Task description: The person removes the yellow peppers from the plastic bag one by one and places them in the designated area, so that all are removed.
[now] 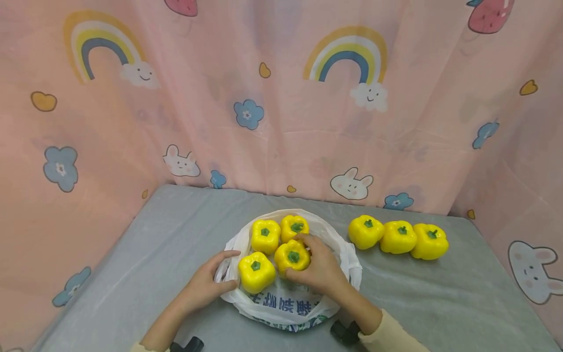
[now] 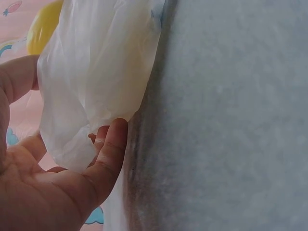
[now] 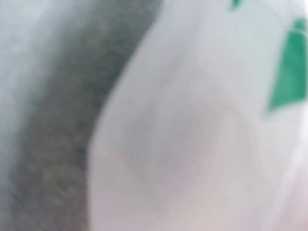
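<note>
A white plastic bag lies spread open on the table with several yellow bell peppers inside, among them one at the front left and one behind it. My right hand reaches into the bag and grips another bell pepper between thumb and fingers. At the bag's left rim, my left hand holds the plastic, thumb and fingers on either side. The left wrist view shows the bag's film between those fingers. Blurred white plastic fills most of the right wrist view; the right hand's grip is hidden there.
Three more yellow bell peppers stand in a row on the grey-covered table, right of the bag. A pink patterned curtain hangs behind and along both sides.
</note>
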